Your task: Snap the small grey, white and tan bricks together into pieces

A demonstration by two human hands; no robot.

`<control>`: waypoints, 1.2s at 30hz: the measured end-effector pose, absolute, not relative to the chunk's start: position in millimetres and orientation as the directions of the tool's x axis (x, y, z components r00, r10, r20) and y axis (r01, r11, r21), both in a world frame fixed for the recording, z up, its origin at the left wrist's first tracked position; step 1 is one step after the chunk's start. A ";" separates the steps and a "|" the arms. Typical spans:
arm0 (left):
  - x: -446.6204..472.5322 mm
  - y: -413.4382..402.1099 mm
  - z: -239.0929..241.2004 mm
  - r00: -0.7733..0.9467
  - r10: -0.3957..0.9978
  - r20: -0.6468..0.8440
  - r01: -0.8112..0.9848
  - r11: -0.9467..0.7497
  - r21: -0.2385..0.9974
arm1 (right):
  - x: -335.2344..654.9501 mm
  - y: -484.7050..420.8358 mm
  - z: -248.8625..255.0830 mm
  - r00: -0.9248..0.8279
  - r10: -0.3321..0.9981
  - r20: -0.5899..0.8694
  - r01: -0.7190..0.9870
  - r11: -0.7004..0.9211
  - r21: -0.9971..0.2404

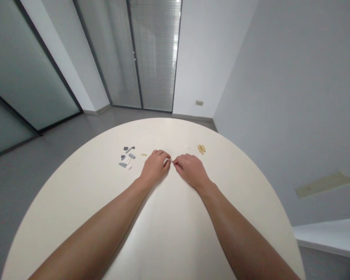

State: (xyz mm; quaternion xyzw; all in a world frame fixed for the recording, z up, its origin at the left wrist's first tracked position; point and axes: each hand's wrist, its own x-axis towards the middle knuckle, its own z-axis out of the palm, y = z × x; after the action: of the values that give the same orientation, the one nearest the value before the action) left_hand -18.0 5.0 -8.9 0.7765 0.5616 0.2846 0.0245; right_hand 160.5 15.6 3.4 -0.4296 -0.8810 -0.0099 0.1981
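My left hand [156, 165] and my right hand [191, 169] meet near the middle of the table, fingertips almost touching. Both are closed in a pinch on a small pale piece [171, 160] that spans the gap between them; fingers cover most of it, and its exact kind is too small to make out. Just left of my left hand lies a short flat yellow piece [144, 154]. Beyond my right hand are a thin white piece [188, 147] and a little heap of tan pieces [202, 148].
Several loose grey pieces [123, 165] lie at the left of the round white table [163, 233], some dark, along with thin white sticks and a small white bit [130, 168]. Glass panels [151, 58] stand beyond the table, and a grey wall [309, 97] rises at right.
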 end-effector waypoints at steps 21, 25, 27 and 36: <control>-16.8 6.1 -13.6 0.185 0.884 0.429 0.885 -0.340 0.318 | 157.6 16.3 -5.7 -0.481 0.793 0.374 0.791 0.576 -0.204; -16.5 6.1 -13.3 0.185 0.888 0.422 0.888 -0.335 0.316 | 157.3 17.0 -6.7 -0.526 0.763 0.376 0.748 0.625 -0.223; -16.4 6.2 -13.2 0.188 0.887 0.422 0.889 -0.337 0.311 | 157.4 17.5 -6.8 -0.539 0.759 0.365 0.744 0.632 -0.217; -16.8 6.6 -14.6 0.192 0.881 0.433 0.891 -0.342 0.300 | 157.4 15.3 -3.7 -0.542 0.770 0.336 0.761 0.620 -0.192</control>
State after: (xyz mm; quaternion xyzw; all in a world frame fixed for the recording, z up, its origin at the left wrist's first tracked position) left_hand -16.8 6.6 -14.6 0.7720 0.5736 0.2737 -0.0091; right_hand 157.4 15.3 -3.7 -0.4360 -0.8781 0.0114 0.1968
